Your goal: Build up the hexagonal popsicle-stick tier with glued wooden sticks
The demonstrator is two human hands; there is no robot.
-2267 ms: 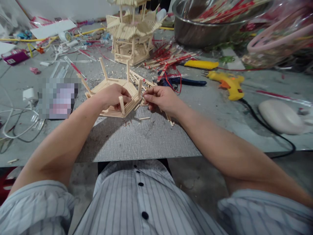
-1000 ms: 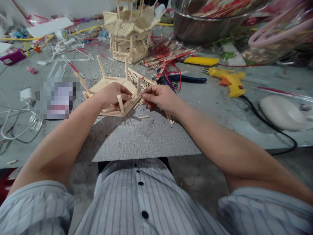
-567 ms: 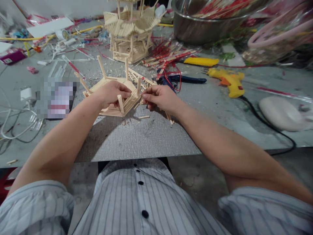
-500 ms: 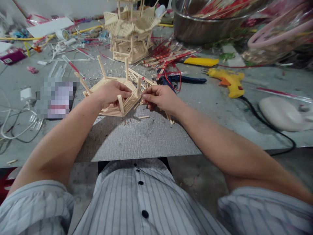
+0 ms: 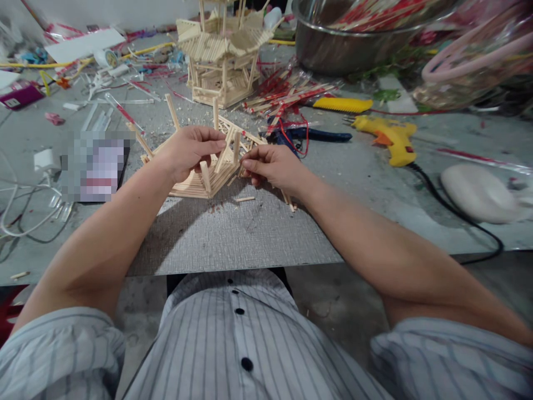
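A hexagonal wooden-stick frame (image 5: 191,189) lies on the table, with several short posts standing up from its corners. My left hand (image 5: 189,150) is over the frame, thumb and fingers pinched on the upper end of a short wooden stick piece (image 5: 224,153) that slants down toward the frame's right side. Just right of the corner post (image 5: 236,145), my right hand (image 5: 268,166) has its fingertips pressed together. Whatever is between them, if anything, is too small to make out. Loose wooden sticks (image 5: 288,200) lie partly under this hand.
Behind the frame stands a wooden-stick pavilion model (image 5: 225,66). To the right are blue-handled pliers (image 5: 320,134), a yellow glue gun (image 5: 391,136) with a black cord, and a yellow cutter (image 5: 343,105). A metal basin (image 5: 333,53) is behind; a phone (image 5: 102,172) lies left.
My left hand has risen slightly from the frame, and a slanted stick piece now shows at its fingertips. My right hand has stayed almost still.
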